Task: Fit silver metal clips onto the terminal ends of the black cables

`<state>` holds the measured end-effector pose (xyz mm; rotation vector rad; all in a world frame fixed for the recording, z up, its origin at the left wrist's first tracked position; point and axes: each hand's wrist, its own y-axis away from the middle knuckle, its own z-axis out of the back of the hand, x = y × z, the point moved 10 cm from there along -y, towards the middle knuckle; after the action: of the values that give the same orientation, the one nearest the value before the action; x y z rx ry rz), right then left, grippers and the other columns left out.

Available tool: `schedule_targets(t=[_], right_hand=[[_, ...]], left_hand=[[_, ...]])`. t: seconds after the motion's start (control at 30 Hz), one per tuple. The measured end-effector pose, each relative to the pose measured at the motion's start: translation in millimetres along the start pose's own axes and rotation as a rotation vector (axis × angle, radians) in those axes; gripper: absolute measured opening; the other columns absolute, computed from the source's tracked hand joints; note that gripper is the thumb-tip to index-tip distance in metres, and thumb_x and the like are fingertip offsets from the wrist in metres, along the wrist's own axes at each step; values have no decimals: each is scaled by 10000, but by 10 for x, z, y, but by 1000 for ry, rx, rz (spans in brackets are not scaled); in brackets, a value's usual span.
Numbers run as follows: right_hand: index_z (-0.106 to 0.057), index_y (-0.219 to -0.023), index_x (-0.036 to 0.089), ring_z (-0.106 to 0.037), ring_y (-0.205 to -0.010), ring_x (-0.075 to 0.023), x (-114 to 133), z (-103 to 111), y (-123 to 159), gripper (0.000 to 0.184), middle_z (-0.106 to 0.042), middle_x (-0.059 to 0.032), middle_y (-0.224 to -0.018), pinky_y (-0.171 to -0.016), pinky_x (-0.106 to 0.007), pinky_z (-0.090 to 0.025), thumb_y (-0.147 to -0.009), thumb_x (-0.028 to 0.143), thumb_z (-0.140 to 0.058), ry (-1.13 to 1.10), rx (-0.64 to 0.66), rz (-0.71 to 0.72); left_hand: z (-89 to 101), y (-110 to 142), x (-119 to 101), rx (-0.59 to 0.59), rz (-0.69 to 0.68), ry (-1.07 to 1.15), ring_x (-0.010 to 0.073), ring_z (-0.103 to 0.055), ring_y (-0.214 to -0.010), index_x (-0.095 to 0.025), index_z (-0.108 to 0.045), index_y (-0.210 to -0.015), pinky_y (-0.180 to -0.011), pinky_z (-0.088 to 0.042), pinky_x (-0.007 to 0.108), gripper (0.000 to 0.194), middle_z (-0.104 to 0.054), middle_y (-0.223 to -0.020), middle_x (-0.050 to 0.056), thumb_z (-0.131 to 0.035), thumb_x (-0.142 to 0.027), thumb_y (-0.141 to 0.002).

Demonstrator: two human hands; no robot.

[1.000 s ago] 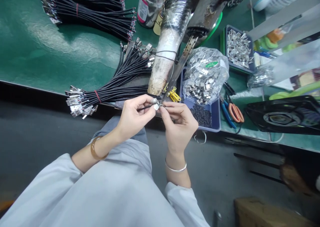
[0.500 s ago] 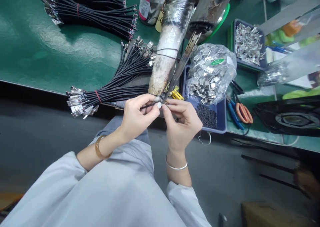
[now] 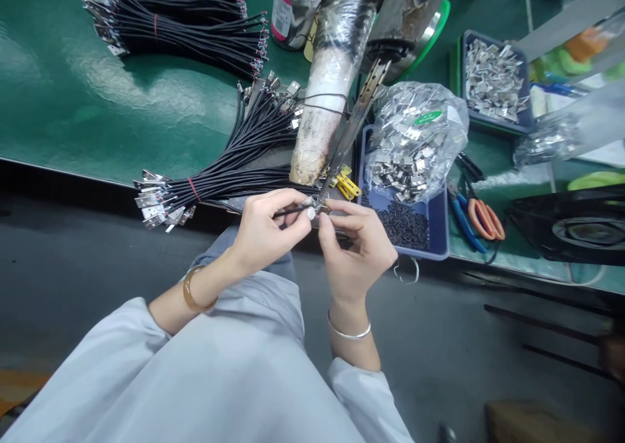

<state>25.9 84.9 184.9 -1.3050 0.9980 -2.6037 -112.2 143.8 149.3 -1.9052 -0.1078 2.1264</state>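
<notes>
Pinching a slim black cable (image 3: 291, 210), the left hand (image 3: 263, 227) clamps its fingers near the right hand (image 3: 360, 247), whose fingers grip a small shiny metal connector (image 3: 322, 208) below the stained, plastic-wrapped white tube (image 3: 313, 140).

There are two hands (image 3: 263, 228), two bracelets (image 3: 349, 336), two bluish trays (image 3: 438, 228), one clear bag (image 3: 415, 137), one jar (image 3: 293, 16), one wrapped tube (image 3: 315, 130).

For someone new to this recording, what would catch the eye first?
Probably the thick, plastic-wrapped tube slanting down through the upper middle, its lower end stained brown. Just below it, the left hand and right hand are close together, the left pinching a thin black cable. To their right, a clear bag of metal parts covers part of a blue tray.
</notes>
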Motion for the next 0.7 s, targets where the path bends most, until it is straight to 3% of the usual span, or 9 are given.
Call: schedule_targets(t=[0.1,0.2,0.3,0.47,0.53,0.6,0.7], right_hand=[[-628,-803,215,-737,-685,-128,-227,-8,18,116,-766,-15,-938,-598,-255,-604,-888,218,-706,-185,55,-256],[-580,-802,210,-514,-381,-49,-318,120,49,170,-742,17,-812,-372,-193,-410,-913,295,-677,-254,20,-391],[-614,-822,210,-427,-384,-51,-229,176,42,147,-592,73,-587,-387,-191,-325,-926,306,-654,-82,58,-338],[-620,-763,203,-358,-432,-45,-11,-88,76,148,-491,89,-553,-479,-202,-344,-908,233,-634,162,237,-128],[-593,-721,205,-342,-426,-45,17,-134,113,199,-464,93,-538,-465,-199,-328,-919,216,-604,96,277,-126],[-609,-732,209,-379,-425,-53,26,-47,122,199,-479,88,-543,-445,-198,-326,-929,234,-599,-3,263,-149],[-673,-810,213,-461,-455,-78,-62,395,15,175,-559,63,-582,-455,-217,-345,-946,294,-597,49,64,-174]], left_hand=[[-6,-5,1,83,-10,-18,62,-487,-513,-133,-671,-710,-455,-345,159,95,-613,-613,-20,-596,-115,-766],[4,21,-112,129,-119,-110,66,-458,-519,-142,-662,-715,-498,-365,183,126,-603,-617,-24,-598,-94,-812],[-12,85,-273,143,-280,-234,76,-462,-552,-151,-657,-758,-550,-387,202,142,-610,-658,-20,-588,-66,-849],[-78,191,-347,219,-409,-294,97,-507,-596,-152,-645,-743,-584,-410,218,181,-600,-656,-4,-554,-71,-878],[-44,182,-264,256,-326,-198,81,-481,-552,-149,-662,-748,-551,-396,207,145,-596,-631,-15,-589,-97,-863],[23,148,-105,283,-152,-29,71,-489,-533,-145,-687,-776,-525,-399,193,78,-632,-647,-10,-640,-149,-839],[82,114,141,331,124,243,85,-536,-540,-139,-697,-770,-509,-427,194,110,-670,-668,16,-711,-246,-791]])
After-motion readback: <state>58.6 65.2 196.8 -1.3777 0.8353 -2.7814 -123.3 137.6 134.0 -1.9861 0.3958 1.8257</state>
